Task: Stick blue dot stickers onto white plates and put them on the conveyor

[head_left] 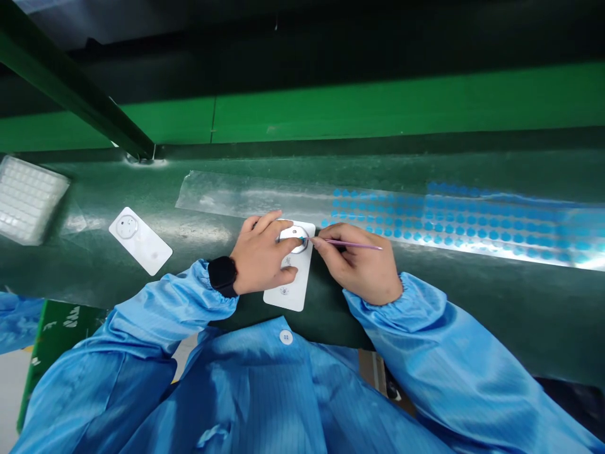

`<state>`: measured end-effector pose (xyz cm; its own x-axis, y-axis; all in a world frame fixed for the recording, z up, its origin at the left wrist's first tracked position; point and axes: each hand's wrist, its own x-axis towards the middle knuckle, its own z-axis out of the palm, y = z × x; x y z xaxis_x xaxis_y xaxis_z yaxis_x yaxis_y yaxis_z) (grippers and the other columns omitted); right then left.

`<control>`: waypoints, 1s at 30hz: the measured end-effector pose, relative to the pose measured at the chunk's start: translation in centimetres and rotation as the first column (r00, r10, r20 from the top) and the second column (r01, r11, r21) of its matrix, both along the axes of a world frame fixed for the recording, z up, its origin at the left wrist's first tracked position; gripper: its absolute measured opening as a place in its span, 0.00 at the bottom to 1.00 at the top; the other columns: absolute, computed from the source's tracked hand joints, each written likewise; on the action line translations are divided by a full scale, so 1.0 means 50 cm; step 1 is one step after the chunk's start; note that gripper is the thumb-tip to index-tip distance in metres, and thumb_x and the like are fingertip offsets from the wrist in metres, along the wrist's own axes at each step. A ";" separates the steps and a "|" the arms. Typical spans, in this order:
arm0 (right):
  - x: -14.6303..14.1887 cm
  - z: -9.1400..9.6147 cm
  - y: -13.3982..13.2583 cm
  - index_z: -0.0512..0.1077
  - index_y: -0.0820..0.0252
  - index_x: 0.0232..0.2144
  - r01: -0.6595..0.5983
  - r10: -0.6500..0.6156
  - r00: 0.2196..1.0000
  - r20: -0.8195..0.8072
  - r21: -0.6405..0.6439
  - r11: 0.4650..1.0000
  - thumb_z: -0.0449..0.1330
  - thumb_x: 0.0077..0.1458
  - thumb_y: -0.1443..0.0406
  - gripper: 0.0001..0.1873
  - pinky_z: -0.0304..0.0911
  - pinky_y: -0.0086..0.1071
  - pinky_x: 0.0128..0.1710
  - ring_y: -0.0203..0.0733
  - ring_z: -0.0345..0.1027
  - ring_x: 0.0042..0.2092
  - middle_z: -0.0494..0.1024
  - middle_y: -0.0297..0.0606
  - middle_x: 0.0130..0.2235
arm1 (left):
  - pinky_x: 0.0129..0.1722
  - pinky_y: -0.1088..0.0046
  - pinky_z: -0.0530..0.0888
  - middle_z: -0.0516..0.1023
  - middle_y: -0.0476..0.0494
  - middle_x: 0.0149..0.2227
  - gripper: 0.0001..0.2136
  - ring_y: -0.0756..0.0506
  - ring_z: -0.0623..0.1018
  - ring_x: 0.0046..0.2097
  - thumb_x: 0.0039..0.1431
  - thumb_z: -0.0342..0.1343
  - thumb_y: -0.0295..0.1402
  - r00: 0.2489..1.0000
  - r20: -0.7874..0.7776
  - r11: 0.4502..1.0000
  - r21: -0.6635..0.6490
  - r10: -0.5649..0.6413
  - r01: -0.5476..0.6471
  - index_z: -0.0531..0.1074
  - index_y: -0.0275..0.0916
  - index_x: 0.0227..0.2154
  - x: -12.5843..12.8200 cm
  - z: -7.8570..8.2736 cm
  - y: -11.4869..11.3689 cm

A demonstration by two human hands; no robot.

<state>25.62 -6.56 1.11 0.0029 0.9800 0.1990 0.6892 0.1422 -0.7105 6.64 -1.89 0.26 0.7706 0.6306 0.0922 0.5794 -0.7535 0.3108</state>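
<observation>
A white phone back panel [299, 291] with a round camera ring lies on the bench in front of me, slightly tilted. My left hand [263, 253] rests flat over its left side with the fingers spread, a fingertip at the camera ring. From the right, my right hand [362, 263] pinches thin pink tweezers [352, 244]. Their tip reaches the ring, beside my left fingertip. A small blue spot [303, 240] shows at that tip, probably a round sticker. Part of the panel is hidden under my left hand.
Clear film sheets [265, 192] with rows of blue round stickers [392, 214] stretch along the bench behind my hands to the right. A second white panel [140, 241] lies to the left. A white compartment tray [31, 198] stands at far left, near a green post [94, 88].
</observation>
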 end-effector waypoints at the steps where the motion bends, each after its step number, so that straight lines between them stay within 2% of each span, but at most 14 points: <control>1: -0.001 -0.003 0.000 0.69 0.52 0.26 -0.011 0.010 1.000 0.010 0.034 0.999 0.58 0.58 0.62 0.08 0.63 0.34 0.28 0.43 0.70 0.27 0.77 0.36 0.25 | 0.56 0.53 0.58 0.72 0.40 0.53 0.19 0.33 0.62 0.62 0.50 0.60 0.41 1.000 0.006 1.000 0.001 0.000 0.000 0.75 0.44 0.46 0.000 -0.001 0.000; 5: -0.001 -0.013 0.002 0.69 0.53 0.27 -0.066 0.058 0.997 0.048 0.176 0.982 0.59 0.58 0.64 0.07 0.64 0.32 0.26 0.40 0.71 0.25 0.76 0.34 0.24 | 0.56 0.53 0.58 0.72 0.39 0.53 0.19 0.33 0.62 0.62 0.50 0.61 0.41 1.000 0.013 1.000 -0.012 0.007 -0.007 0.75 0.43 0.46 0.001 -0.004 -0.001; 9: 0.001 -0.014 0.002 0.68 0.54 0.27 -0.075 0.054 0.993 0.102 0.218 0.973 0.58 0.59 0.64 0.08 0.63 0.31 0.24 0.39 0.69 0.24 0.75 0.33 0.23 | 0.57 0.52 0.58 0.72 0.40 0.54 0.20 0.33 0.62 0.63 0.49 0.62 0.40 1.000 0.005 0.998 -0.054 0.021 -0.021 0.73 0.42 0.46 0.001 -0.001 0.000; 16: -0.003 -0.016 0.002 0.70 0.55 0.27 -0.057 0.052 0.998 0.034 0.155 0.986 0.59 0.58 0.64 0.07 0.63 0.30 0.25 0.39 0.70 0.25 0.76 0.34 0.24 | 0.57 0.52 0.60 0.71 0.38 0.55 0.21 0.33 0.61 0.63 0.50 0.65 0.41 0.999 -0.033 0.991 -0.131 0.021 -0.025 0.69 0.38 0.44 -0.001 0.016 0.011; 20: 0.002 -0.017 0.005 0.70 0.56 0.27 0.037 -0.035 0.995 -0.096 0.017 0.999 0.60 0.56 0.61 0.08 0.63 0.31 0.24 0.39 0.69 0.24 0.76 0.35 0.24 | 0.56 0.51 0.61 0.71 0.37 0.54 0.21 0.32 0.59 0.63 0.49 0.67 0.40 0.999 -0.035 0.990 -0.138 0.014 -0.019 0.68 0.38 0.43 0.000 0.021 0.012; 22: 0.006 -0.015 0.010 0.69 0.57 0.26 0.077 -0.097 0.959 -0.265 -0.086 0.993 0.60 0.56 0.60 0.09 0.64 0.31 0.22 0.39 0.69 0.23 0.76 0.35 0.23 | 0.56 0.49 0.60 0.71 0.37 0.53 0.23 0.31 0.58 0.64 0.48 0.68 0.40 0.999 -0.032 0.990 -0.140 0.017 -0.022 0.68 0.39 0.44 0.001 0.020 0.010; 25: 0.010 -0.013 0.021 0.68 0.57 0.25 0.127 -0.203 0.840 -0.504 -0.181 0.975 0.62 0.53 0.55 0.13 0.65 0.31 0.21 0.38 0.69 0.21 0.75 0.33 0.20 | 0.54 0.45 0.60 0.69 0.35 0.53 0.29 0.28 0.57 0.63 0.41 0.71 0.44 0.999 -0.041 0.990 -0.136 0.023 -0.028 0.68 0.40 0.45 0.005 0.018 0.011; 27: 0.012 -0.013 0.027 0.68 0.57 0.25 0.161 -0.253 0.770 -0.585 -0.206 0.965 0.65 0.50 0.53 0.16 0.65 0.30 0.19 0.37 0.68 0.20 0.74 0.33 0.19 | 0.53 0.45 0.60 0.69 0.34 0.53 0.30 0.28 0.58 0.63 0.39 0.71 0.45 0.998 -0.056 0.992 -0.121 0.020 -0.027 0.68 0.40 0.45 0.008 0.018 0.014; 30: 0.017 -0.017 0.036 0.68 0.58 0.25 0.211 -0.314 0.683 -0.659 -0.233 0.949 0.69 0.44 0.50 0.20 0.65 0.29 0.19 0.36 0.68 0.19 0.75 0.33 0.19 | 0.53 0.47 0.62 0.71 0.36 0.51 0.26 0.30 0.60 0.62 0.44 0.69 0.43 0.997 -0.066 0.996 -0.077 0.045 -0.050 0.69 0.40 0.46 0.012 0.017 0.016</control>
